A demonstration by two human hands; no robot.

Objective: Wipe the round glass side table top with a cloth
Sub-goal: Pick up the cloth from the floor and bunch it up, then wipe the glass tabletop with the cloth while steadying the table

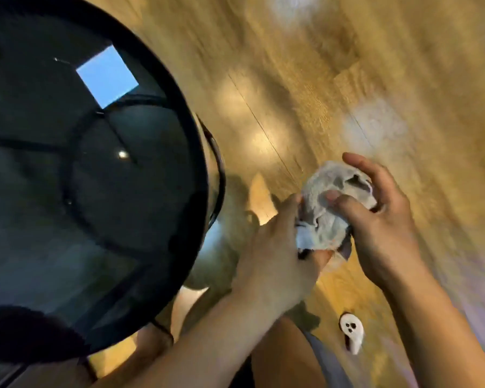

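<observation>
The round glass side table fills the left of the head view, a dark glass top inside a black rim. To its right, above the wooden floor, both my hands hold a crumpled grey cloth. My left hand grips the cloth's lower left part. My right hand curls around its right side, thumb pressed on the cloth. The cloth is off the table, not touching the glass. The image is blurred by motion.
The wooden floor stretches to the right and behind the hands. A white slipper with dark dots is on my foot near the bottom. The glass reflects a bright blue rectangle. Black table legs show below the rim.
</observation>
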